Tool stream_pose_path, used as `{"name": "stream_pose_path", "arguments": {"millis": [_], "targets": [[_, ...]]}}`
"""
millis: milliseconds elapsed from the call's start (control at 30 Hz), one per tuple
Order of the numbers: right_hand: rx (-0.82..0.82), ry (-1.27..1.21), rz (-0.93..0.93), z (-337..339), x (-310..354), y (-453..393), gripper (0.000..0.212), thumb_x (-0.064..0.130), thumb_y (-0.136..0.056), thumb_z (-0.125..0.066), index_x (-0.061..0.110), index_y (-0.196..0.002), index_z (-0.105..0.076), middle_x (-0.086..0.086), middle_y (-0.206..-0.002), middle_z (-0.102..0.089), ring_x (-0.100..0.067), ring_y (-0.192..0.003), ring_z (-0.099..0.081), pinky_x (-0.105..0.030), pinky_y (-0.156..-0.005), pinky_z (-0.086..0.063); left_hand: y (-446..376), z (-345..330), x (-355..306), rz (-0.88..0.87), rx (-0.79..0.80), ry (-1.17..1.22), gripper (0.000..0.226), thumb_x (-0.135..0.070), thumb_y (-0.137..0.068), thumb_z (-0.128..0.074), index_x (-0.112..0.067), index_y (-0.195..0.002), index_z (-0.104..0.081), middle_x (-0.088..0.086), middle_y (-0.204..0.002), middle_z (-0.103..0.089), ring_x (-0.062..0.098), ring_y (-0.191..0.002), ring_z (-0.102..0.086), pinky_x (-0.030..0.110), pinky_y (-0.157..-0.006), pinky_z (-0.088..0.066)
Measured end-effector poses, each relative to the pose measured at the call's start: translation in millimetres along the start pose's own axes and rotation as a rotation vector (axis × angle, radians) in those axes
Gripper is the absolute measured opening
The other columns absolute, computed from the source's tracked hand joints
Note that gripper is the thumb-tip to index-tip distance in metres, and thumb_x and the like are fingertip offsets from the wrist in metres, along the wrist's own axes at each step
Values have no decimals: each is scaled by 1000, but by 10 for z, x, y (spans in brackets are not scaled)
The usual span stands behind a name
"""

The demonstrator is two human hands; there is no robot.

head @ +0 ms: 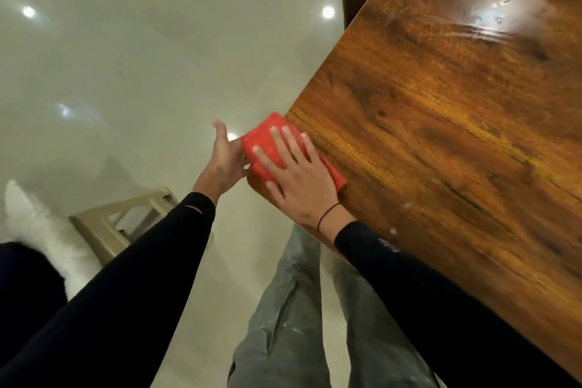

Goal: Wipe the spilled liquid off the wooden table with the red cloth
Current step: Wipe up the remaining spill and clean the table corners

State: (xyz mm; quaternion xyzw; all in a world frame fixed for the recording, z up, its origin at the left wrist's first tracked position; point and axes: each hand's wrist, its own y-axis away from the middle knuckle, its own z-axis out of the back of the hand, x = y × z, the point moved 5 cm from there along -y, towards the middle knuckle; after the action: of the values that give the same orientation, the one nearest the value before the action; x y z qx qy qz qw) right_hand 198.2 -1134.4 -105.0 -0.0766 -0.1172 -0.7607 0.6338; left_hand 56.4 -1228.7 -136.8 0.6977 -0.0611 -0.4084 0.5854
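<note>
Right hand (296,178) flat, fingers straight, pressing red cloth (267,143) on tabletop (441,135) corner, cloth overhanging edge. Left hand (225,156) open, cupped just beside edge under cloth. Spilled liquid (491,12) pools at far end (well apart from cloth). Risk: wipe pushes liquid over edge onto floor (141,57). No containers in sight.
</note>
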Motion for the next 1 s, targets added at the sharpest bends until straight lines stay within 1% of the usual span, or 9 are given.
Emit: {"name": "stream_pose_path", "arguments": {"millis": [200,300,367,433,567,700,767,900,1000], "targets": [[92,85,463,3,-89,446,69,53,-117,-35,34,-182,-17,-18,-189,-10,-41,-175,-10,-61,-141,-12,471,-42,572,-41,-128,137,117,-90,-97,7,-15,-143,-70,16,-136,-78,35,-134,-69,57,-117,-53],[109,100,475,64,-567,763,69,57,-118,-30,40,-182,-9,-11,-190,-2,-35,-177,-2,-58,-142,-6,577,-275,649,-138,-217,167,103,-83,-105,2,-17,-135,-71,12,-124,-79,34,-127,-72,57,-113,-56],[101,79,302,166,-989,900,69,60,-118,-24,43,-181,-2,-8,-191,5,-32,-177,4,-60,-142,-8,616,-452,676,-202,-274,185,95,-80,-107,0,-23,-144,-67,4,-130,-76,26,-128,-69,57,-117,-52],[53,54,73,287,-1459,1012,69,61,-117,-20,44,-181,1,-7,-191,6,-31,-177,5,-62,-141,-10,632,-615,745,-216,-314,315,91,-81,-107,-4,-28,-162,-52,1,-151,-66,20,-137,-62,52,-120,-48],[-71,5,-452,455,-2180,1408,69,57,-119,-26,38,-182,-7,-11,-190,3,-36,-177,2,-61,-142,-4,698,-1013,946,-237,-326,609,91,-83,-106,-7,-29,-171,-41,2,-166,-54,24,-148,-55,45,-125,-44],[-173,-18,-888,380,-1931,1674,72,50,-118,-30,29,-183,-8,-20,-189,0,-42,-176,-2,-63,-141,-7,809,-1440,1275,-190,-328,763,97,-86,-104,-8,-25,-169,-46,4,-167,-55,28,-152,-52,46,-129,-39],[-189,-24,-946,280,-1568,1696,75,51,-118,-29,26,-183,-4,-24,-188,2,-44,-175,-2,-64,-140,-8,831,-1558,1418,-163,-309,824,100,-88,-104,-9,-20,-168,-45,6,-161,-60,29,-149,-56,49,-131,-39],[-116,12,-590,27,-799,1736,77,55,-116,-30,25,-183,-5,-24,-188,3,-45,-175,-2,-65,-140,-9,923,-1633,1551,-168,-250,844,100,-92,-101,-12,-22,-161,-50,2,-135,-72,29,-135,-65,52,-126,-46],[-27,42,-214,-101,-522,2026,76,57,-117,-35,29,-183,-10,-19,-189,2,-40,-176,-1,-66,-139,-12,1008,-1691,1637,-177,-177,841,103,-91,-101,-13,-20,-172,-37,10,-154,-66,34,-147,-58,57,-128,-41]]}}
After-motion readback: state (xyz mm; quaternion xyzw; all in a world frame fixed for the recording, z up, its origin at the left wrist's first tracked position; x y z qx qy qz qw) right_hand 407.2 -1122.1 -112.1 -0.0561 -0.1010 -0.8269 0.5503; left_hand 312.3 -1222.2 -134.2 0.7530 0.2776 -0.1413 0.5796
